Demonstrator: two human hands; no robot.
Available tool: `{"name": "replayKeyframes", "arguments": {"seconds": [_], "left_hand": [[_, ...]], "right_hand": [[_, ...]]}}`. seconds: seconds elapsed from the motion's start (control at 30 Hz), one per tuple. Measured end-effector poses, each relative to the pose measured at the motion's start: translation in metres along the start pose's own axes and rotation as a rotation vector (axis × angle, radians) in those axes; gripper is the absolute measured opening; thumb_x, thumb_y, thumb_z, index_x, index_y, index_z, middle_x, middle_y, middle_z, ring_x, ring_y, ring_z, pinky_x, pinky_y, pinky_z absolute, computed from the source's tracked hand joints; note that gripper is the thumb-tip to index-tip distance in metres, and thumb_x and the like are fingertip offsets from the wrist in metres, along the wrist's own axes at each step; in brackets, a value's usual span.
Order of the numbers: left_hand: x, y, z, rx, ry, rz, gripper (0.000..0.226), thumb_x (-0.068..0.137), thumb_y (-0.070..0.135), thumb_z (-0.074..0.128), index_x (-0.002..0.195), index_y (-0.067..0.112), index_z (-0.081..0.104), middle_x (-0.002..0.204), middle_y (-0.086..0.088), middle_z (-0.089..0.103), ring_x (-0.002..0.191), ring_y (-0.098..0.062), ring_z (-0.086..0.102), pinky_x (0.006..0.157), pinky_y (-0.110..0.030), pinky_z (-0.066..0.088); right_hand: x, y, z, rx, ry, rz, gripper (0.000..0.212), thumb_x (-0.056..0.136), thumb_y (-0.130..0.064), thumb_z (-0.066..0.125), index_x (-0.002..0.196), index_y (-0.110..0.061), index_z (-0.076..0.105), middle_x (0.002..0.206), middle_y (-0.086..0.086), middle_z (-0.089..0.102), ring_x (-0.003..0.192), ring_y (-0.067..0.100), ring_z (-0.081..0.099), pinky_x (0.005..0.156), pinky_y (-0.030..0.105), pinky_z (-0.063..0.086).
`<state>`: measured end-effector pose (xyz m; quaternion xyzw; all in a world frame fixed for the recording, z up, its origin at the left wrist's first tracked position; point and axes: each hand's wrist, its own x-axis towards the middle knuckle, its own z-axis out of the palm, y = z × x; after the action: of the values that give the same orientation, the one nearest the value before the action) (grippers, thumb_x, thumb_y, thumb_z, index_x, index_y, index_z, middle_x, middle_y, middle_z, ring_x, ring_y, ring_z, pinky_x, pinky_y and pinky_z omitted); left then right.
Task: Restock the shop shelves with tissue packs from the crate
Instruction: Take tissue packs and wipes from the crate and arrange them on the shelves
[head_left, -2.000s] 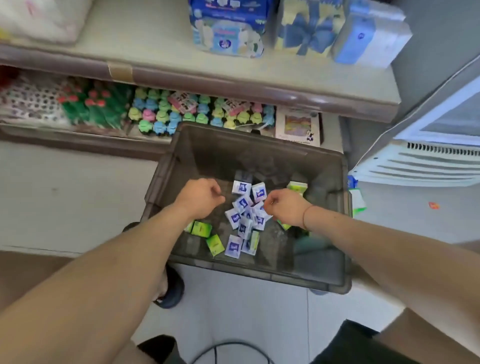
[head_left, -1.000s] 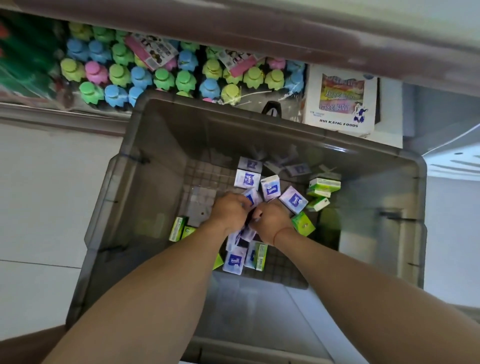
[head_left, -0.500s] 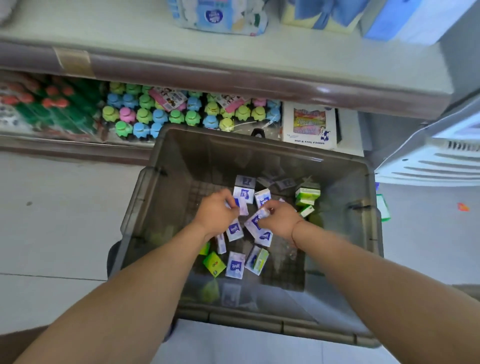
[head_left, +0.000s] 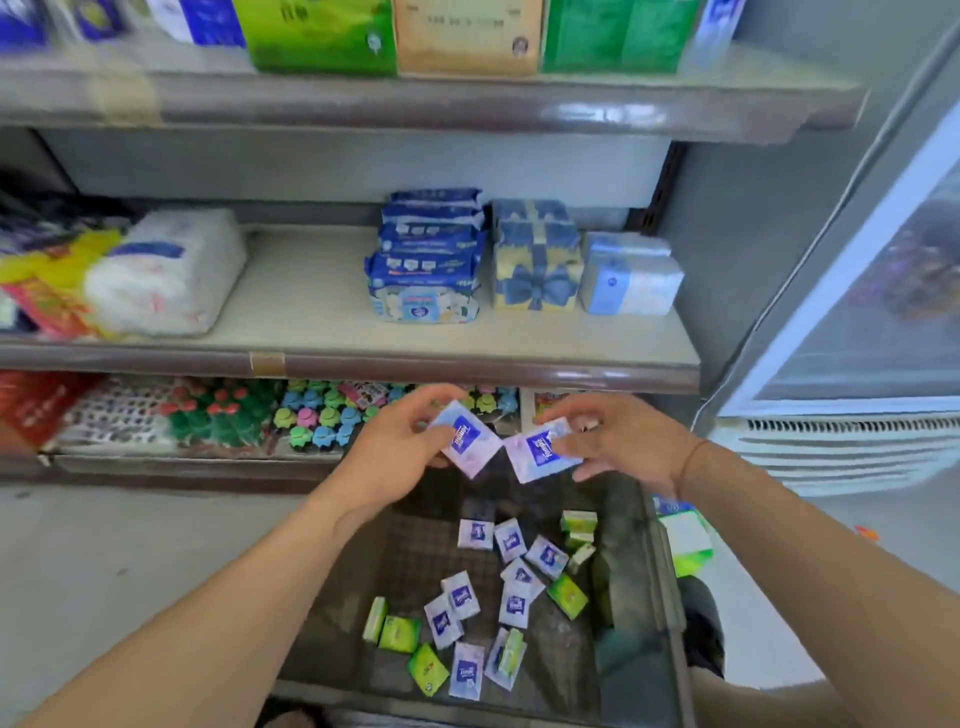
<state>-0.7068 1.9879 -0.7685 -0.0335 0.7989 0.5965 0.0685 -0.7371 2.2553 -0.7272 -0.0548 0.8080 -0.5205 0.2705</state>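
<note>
Centre of frame: the left hand (head_left: 395, 452) pinches one tissue pack (head_left: 465, 439) and the right hand (head_left: 618, 441) pinches a second pack (head_left: 540, 449). The packs' corners nearly meet and their long axes are tilted. Both hang above the crate (head_left: 665, 597) (loose packs (head_left: 514, 605) remain on its floor). The middle shelf (head_left: 311, 312) lies above the hands in the frame. Its bare stretch is up and left, probably nearer the left hand.

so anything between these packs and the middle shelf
Nothing visible. The left hand and right hand hold tissue packs above the crate; the middle shelf is bare left of the blue stack.
</note>
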Motion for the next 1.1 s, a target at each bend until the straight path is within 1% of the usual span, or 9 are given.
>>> {"name": "replayKeyframes", "arguments": {"seconds": [0.13, 0.3, 0.43, 0.63, 0.7, 0.87, 0.93, 1.0, 1.1], "left_hand": [[-0.014, 0.088, -0.012, 0.0, 0.033, 0.165, 0.039, 0.098, 0.008, 0.063, 0.108, 0.045, 0.07, 0.105, -0.003, 0.073, 0.091, -0.023, 0.075, 0.08, -0.045, 0.063], [-0.02, 0.186, -0.019, -0.049, 0.08, 0.323, 0.031, 0.096, 0.002, 0.064, 0.117, 0.025, 0.061, 0.1, -0.008, 0.072, 0.084, -0.027, 0.072, 0.073, -0.042, 0.06], [-0.007, 0.252, -0.019, 0.0, 0.126, 0.394, 0.024, 0.095, 0.006, 0.069, 0.114, 0.019, 0.065, 0.103, -0.004, 0.076, 0.093, -0.028, 0.074, 0.08, -0.044, 0.06], [0.022, 0.345, -0.009, 0.262, 0.162, 0.558, 0.025, 0.094, 0.02, 0.072, 0.103, 0.043, 0.072, 0.099, 0.01, 0.075, 0.093, -0.017, 0.074, 0.082, -0.041, 0.059], [0.038, 0.376, -0.002, 0.376, 0.163, 0.615, 0.023, 0.092, 0.024, 0.073, 0.103, 0.045, 0.072, 0.095, 0.009, 0.074, 0.089, -0.015, 0.073, 0.081, -0.04, 0.059], [0.091, 0.452, 0.031, 0.533, 0.167, 0.693, 0.012, 0.087, 0.021, 0.08, 0.093, 0.028, 0.073, 0.088, 0.004, 0.074, 0.086, -0.02, 0.073, 0.082, -0.04, 0.061], [0.112, 0.475, 0.047, 0.609, 0.173, 0.737, 0.009, 0.086, 0.024, 0.081, 0.091, 0.027, 0.074, 0.084, 0.007, 0.075, 0.081, -0.011, 0.072, 0.08, -0.03, 0.059], [0.13, 0.493, 0.061, 0.683, 0.184, 0.766, 0.007, 0.087, 0.025, 0.08, 0.092, 0.025, 0.075, 0.082, 0.011, 0.074, 0.073, 0.0, 0.068, 0.069, -0.01, 0.049], [0.164, 0.513, 0.079, 0.764, 0.203, 0.756, 0.008, 0.088, 0.025, 0.079, 0.095, 0.026, 0.075, 0.087, 0.01, 0.074, 0.079, -0.002, 0.066, 0.066, -0.008, 0.045]], "right_hand": [[-0.038, -0.061, -0.04, 0.087, 0.132, -0.213, 0.025, 0.093, -0.001, 0.067, 0.104, -0.021, 0.077, 0.107, 0.009, 0.074, 0.089, 0.014, 0.072, 0.066, 0.025, 0.058], [-0.075, -0.113, -0.084, 0.285, 0.268, -0.453, 0.023, 0.088, -0.007, 0.075, 0.106, -0.021, 0.077, 0.115, 0.02, 0.068, 0.087, 0.021, 0.068, 0.069, 0.029, 0.053], [-0.092, -0.14, -0.117, 0.426, 0.427, -0.615, 0.023, 0.089, -0.006, 0.073, 0.107, -0.02, 0.077, 0.1, 0.015, 0.073, 0.087, 0.02, 0.068, 0.069, 0.029, 0.058], [-0.101, -0.165, -0.16, 0.573, 0.55, -0.784, 0.021, 0.091, 0.004, 0.068, 0.108, -0.009, 0.071, 0.097, 0.013, 0.072, 0.083, 0.023, 0.075, 0.071, 0.031, 0.062], [-0.098, -0.167, -0.17, 0.651, 0.559, -0.809, 0.021, 0.093, 0.005, 0.065, 0.11, -0.006, 0.068, 0.096, 0.011, 0.074, 0.088, 0.029, 0.076, 0.076, 0.034, 0.063], [-0.085, -0.172, -0.197, 0.856, 0.6, -0.751, 0.012, 0.093, 0.005, 0.064, 0.106, 0.005, 0.065, 0.102, 0.023, 0.073, 0.092, 0.035, 0.076, 0.08, 0.042, 0.064], [-0.08, -0.169, -0.209, 0.88, 0.63, -0.726, 0.014, 0.091, 0.004, 0.067, 0.105, 0.004, 0.066, 0.103, 0.024, 0.073, 0.088, 0.031, 0.075, 0.079, 0.044, 0.064], [-0.076, -0.165, -0.222, 0.855, 0.671, -0.708, 0.016, 0.09, 0.001, 0.069, 0.106, 0.0, 0.069, 0.104, 0.023, 0.074, 0.087, 0.027, 0.074, 0.083, 0.046, 0.062], [-0.075, -0.16, -0.239, 0.888, 0.683, -0.692, 0.015, 0.089, -0.002, 0.07, 0.103, -0.005, 0.072, 0.099, 0.021, 0.076, 0.082, 0.024, 0.072, 0.081, 0.044, 0.06]]}}
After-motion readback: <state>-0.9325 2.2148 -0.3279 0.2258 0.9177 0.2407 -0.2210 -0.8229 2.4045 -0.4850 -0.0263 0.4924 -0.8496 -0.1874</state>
